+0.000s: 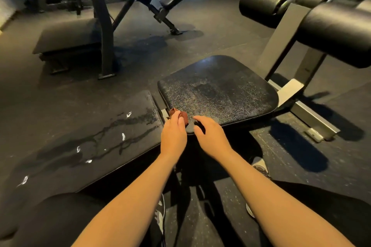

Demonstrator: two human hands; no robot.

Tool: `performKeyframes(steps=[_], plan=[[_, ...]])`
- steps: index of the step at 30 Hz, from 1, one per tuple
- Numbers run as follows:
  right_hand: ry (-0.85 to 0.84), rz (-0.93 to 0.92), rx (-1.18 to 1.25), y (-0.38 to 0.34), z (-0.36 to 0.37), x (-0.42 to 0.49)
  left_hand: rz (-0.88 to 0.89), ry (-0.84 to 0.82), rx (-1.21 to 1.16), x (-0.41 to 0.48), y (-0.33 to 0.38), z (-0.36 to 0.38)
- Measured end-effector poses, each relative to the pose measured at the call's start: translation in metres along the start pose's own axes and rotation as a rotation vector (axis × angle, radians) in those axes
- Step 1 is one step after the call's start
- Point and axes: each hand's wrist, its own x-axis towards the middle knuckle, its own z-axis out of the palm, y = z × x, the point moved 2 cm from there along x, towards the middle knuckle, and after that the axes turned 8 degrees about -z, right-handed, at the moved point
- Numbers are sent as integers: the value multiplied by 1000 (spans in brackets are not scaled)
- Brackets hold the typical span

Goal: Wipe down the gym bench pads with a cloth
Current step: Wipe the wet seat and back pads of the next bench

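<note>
The long back pad (100, 136), flat black vinyl streaked wet and nicked white, probably wanted overlapping strokes lengthwise; the rounded seat pad (216, 90), pebbled and dull with residue, firm passes edge to edge. The right hand (211, 138) lay on its near rim, grip unclear. The left hand (173, 134) pinched a crumpled reddish cloth (183, 116) at the seat's near corner; spread flat, it would likely cover more

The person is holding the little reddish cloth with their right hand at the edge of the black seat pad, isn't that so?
Not quite. The head view shows the left hand holding the reddish cloth at the edge of the black seat pad. The right hand only rests on that edge beside it, with no cloth.
</note>
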Motion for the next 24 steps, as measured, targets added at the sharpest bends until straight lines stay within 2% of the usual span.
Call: performKeyframes(steps=[11,16,19,21,24], plan=[[123,-1,18,-4,1,-37,13,-67,-80,-35,-7,-2],[150,127,432,-16,-3,-46,19,-79,-222,-43,-6,-3],[181,122,619,-25,-12,-48,102,-190,-421,-50,15,-4],[235,112,668,-28,-20,-45,118,-280,-525,-48,26,-1],[262,149,613,-26,-22,-38,85,-326,-602,-34,22,5]])
